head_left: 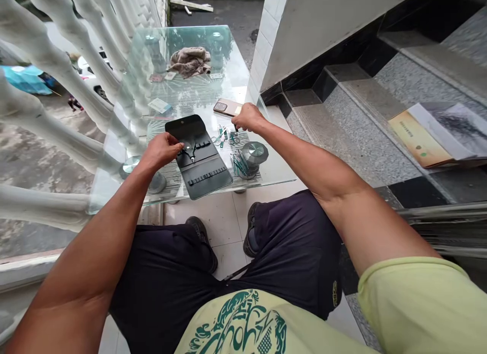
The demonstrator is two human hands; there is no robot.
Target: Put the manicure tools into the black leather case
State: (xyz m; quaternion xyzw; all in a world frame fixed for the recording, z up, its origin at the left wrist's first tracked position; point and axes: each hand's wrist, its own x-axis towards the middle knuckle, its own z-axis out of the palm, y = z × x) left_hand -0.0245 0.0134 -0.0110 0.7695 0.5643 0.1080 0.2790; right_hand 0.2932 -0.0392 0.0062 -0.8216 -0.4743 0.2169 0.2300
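Observation:
A black manicure case [205, 164] lies unfolded on the glass table, elastic loops along its inside. My left hand [162, 152] is over its left side, fingers curled, thumb and fingertips at one handle of a pair of nail nippers [189, 152]. The nippers lie spread over the case. My right hand [248, 116] is closed above the table, beside the phone [225, 107]; a small dark bit shows under its fingertips, too hidden to name. Just below it lie small scissors [235, 140] and other green-handled tools [220, 136]. More slim metal tools [238, 164] lie close to the case's right edge.
The glass table [274, 174] rests on round faceted supports [254, 152]. A crumpled cloth [190, 61] and several cards [160, 105] lie farther back. White balusters [79, 93] border the left; stone steps [335, 123] rise at right, holding a flattened carton [422, 136].

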